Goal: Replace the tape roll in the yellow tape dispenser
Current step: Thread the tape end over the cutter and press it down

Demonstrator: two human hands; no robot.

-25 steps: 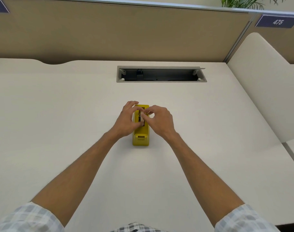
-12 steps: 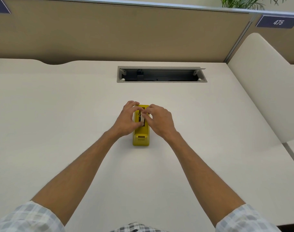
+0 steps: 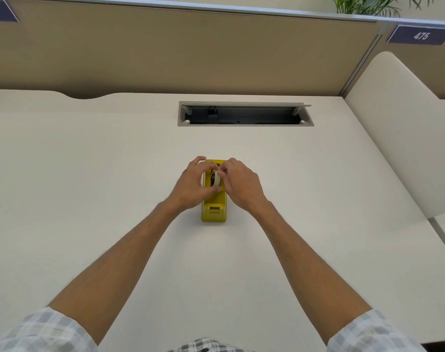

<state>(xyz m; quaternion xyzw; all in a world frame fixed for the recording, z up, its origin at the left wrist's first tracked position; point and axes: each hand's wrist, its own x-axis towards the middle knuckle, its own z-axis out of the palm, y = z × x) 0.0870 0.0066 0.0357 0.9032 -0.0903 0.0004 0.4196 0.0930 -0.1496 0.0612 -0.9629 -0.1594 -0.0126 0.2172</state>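
The yellow tape dispenser stands on the cream desk in the middle, its cutter end toward me. A whitish tape roll with a dark core sits upright in the dispenser's slot. My left hand holds the roll from the left, thumb and fingers curled around it. From the right side, my right hand pinches the same roll with its fingertips. Both hands hide the dispenser's far half.
An open grey cable tray is sunk into the desk behind the dispenser. A tan partition wall closes the back. A cream side divider stands at the right, with a sign reading 475 above.
The fingertips of both hands have closed in a little on the tape roll, which shows more clearly between them. The dispenser has stayed in place.
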